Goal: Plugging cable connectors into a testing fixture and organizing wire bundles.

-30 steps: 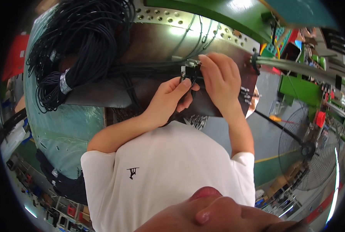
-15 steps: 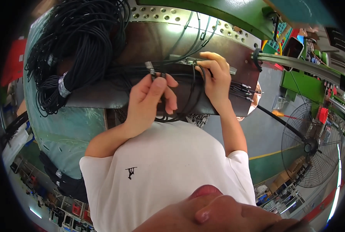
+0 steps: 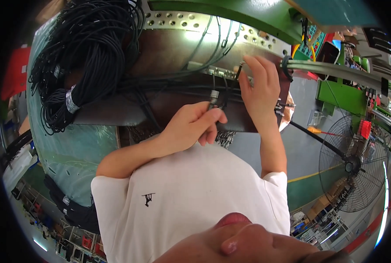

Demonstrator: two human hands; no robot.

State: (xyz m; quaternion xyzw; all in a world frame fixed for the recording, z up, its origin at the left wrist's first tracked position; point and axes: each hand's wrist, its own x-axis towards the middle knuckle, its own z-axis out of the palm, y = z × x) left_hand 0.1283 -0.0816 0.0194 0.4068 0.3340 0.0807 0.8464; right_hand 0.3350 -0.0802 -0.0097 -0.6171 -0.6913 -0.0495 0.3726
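Observation:
My left hand (image 3: 197, 125) is closed around a black cable, and its silver metal connector (image 3: 214, 96) points up from the fingers. To its right, my right hand (image 3: 264, 90) is raised over a metal connector strip (image 3: 219, 71) fixed on the brown work surface. Between its thumb and fingertips is a short dark cable end (image 3: 239, 70) with a pale tip, standing at the right part of the strip. Black cables hang from the strip toward my left hand. The fingers of my right hand partly hide what they grip.
A large bundle of black cables (image 3: 86, 57), tied with a silvery band, lies at the left. Behind is a perforated metal plate (image 3: 173, 21) below a green machine frame (image 3: 230, 8). At the right are a metal rail (image 3: 335, 66) and a caged fan (image 3: 353, 164).
My left hand has moved right and toward my body with the connector. My right hand has shifted right along the strip, and a dark cable end now stands at its fingertips.

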